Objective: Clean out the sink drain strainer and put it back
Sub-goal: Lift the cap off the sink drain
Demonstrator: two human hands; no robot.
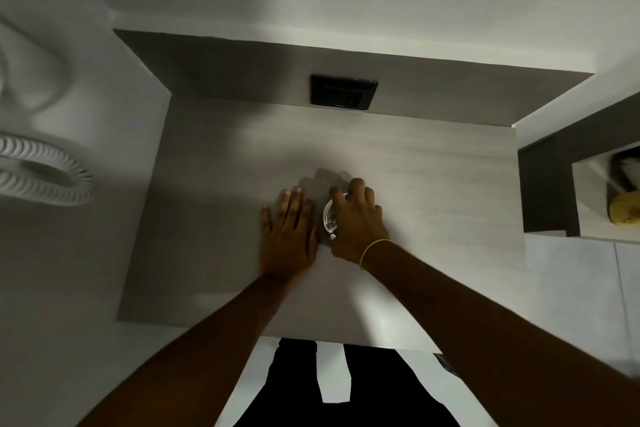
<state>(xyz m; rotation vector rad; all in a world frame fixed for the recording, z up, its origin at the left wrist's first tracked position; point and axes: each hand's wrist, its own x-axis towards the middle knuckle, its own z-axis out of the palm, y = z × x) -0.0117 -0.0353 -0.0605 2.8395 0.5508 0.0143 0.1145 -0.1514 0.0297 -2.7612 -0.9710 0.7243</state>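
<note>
A round metal drain strainer (329, 215) sits at the middle of the flat grey sink floor (433, 191), half hidden under my fingers. My right hand (356, 218), with a yellow band on the wrist, is curled over the strainer and grips its rim. My left hand (289, 236) lies flat on the sink floor just left of the strainer, fingers spread, holding nothing. Whether the strainer rests in the drain hole or is lifted from it is hidden by my right hand.
A dark rectangular overflow slot (343, 92) is set in the sink's back wall. A white ribbed hose (45, 173) curls at the far left. At the right, a recessed shelf holds a yellow sponge (625, 208). My dark trousers (332, 388) show below the front edge.
</note>
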